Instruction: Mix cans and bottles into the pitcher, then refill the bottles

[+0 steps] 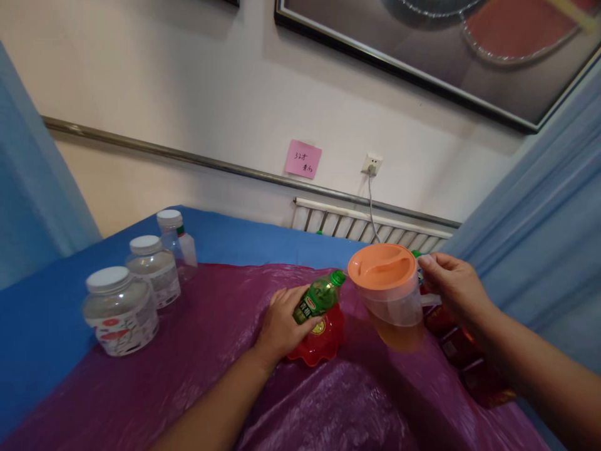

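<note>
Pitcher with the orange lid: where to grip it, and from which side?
Probably the handle, coming from the right: it projects on that side of the pitcher, where the right hand grips it. The wide body, with brownish liquid low inside, looks harder to hold one-handed.

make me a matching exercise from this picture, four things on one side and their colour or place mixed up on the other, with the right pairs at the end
Things:
1 bottle
2 lidded pitcher
3 scalloped dish
4 handwritten note

Colour or place:
A pink, on the wall
B held in the right hand
C green, held in the left hand
D red, on the purple plastic sheet

Right pairs: 1-C, 2-B, 3-D, 4-A
</note>
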Available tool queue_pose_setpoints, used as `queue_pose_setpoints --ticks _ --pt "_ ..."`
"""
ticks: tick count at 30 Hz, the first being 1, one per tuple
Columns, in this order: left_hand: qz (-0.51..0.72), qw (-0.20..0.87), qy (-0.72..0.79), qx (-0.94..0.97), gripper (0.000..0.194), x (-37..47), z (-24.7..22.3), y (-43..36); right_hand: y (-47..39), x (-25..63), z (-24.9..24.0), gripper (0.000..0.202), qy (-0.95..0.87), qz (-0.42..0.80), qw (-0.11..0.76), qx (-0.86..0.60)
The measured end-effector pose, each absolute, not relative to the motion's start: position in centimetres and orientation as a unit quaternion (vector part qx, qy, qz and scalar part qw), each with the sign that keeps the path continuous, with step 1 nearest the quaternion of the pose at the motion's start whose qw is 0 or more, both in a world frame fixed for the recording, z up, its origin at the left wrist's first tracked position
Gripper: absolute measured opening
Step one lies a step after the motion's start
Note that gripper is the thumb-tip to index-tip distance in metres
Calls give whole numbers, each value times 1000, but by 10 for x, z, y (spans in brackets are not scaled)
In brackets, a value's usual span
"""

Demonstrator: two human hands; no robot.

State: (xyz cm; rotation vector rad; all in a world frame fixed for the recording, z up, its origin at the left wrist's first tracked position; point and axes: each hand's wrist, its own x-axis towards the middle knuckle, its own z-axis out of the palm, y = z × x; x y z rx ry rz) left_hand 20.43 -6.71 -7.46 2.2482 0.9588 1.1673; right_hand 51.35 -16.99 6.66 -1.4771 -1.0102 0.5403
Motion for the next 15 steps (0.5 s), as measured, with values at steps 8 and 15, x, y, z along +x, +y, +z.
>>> queue_pose_setpoints --ticks 8,15 --pt "423 220 341 810 57 203 -69 -71 -170 511 74 46 -457 212 576 -644" --pt "420 223 339 812 56 203 -67 -72 -169 508 83 52 -487 182 550 -653"
